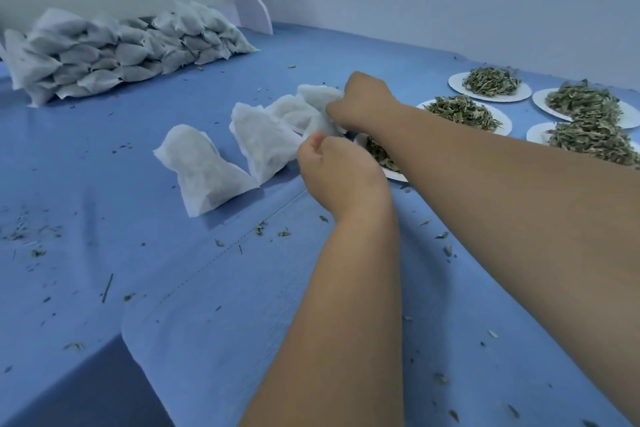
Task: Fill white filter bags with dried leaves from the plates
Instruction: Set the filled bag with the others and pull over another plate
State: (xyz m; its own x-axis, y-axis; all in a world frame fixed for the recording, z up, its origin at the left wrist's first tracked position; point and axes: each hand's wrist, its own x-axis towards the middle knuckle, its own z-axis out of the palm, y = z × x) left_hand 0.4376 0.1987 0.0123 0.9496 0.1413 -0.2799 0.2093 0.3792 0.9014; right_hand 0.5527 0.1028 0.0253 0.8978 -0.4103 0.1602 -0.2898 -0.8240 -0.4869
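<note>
White fabric filter bag [304, 111] lies just left of the nearest white plate of dried leaves [394, 176]. My right hand [363, 100] grips its far end; left hand [341, 177] curled at near edge, pinch unconfirmed.

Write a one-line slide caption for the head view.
Right hand grips a white filter bag over blue cloth, left hand close below; plates of dried leaves sit at right.

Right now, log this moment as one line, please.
right hand: grips white fabric filter bag | left hand: curled at bag edge, grip unclear | nearest white plate of dried green leaves: partly hidden
</note>
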